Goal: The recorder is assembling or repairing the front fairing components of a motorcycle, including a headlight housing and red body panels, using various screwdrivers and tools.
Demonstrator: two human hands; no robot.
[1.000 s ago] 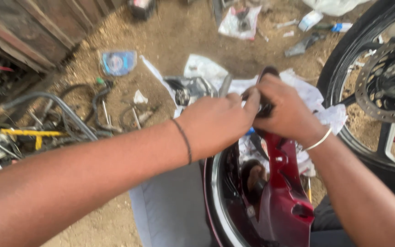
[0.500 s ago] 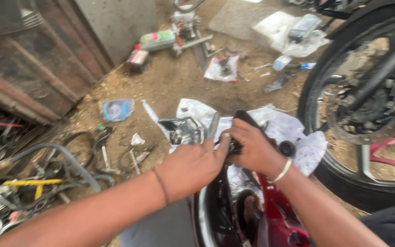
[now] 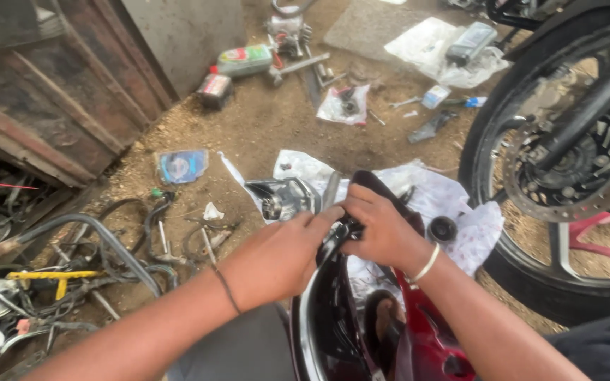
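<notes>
Hands meet at the top of a dark red motorcycle panel, working a small fitting there.
Head view: left hand (image 3: 280,257) and right hand (image 3: 383,229) both pinch closed on the panel (image 3: 425,346) edge over white plastic sheeting (image 3: 453,212); judged mid-fastening, needing steady fingertip pressure beside the wheel (image 3: 566,162).

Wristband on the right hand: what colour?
White wristband, seen in the head view.
</notes>
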